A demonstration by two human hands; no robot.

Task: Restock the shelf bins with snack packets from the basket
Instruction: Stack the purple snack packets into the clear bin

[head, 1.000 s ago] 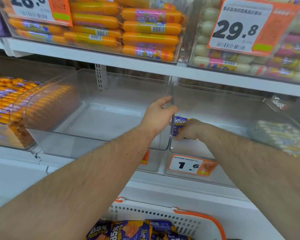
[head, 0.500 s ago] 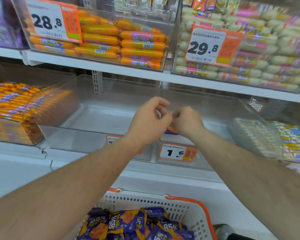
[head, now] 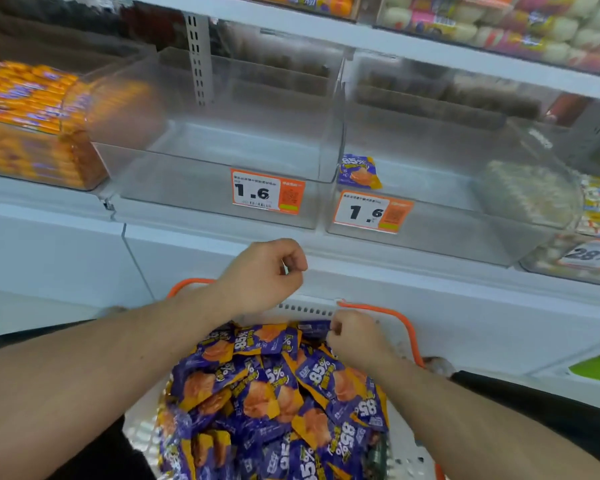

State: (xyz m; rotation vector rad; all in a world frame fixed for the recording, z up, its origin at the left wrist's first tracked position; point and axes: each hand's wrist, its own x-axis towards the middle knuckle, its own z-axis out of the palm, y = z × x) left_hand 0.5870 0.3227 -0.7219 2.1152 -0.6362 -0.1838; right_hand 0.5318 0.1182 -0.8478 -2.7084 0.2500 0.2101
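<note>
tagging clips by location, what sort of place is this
Most likely a supermarket snack aisle: orange price tags on clear shelf bins, and a shopping basket heaped with identical purple snack packets.

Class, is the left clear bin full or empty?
Empty: the left bin shows only its bare clear floor; no packets lie inside.

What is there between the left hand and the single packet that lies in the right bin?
In the head view, between the left hand and the packet lie the white shelf ledge and the bin's clear front wall with its price tag.
</note>
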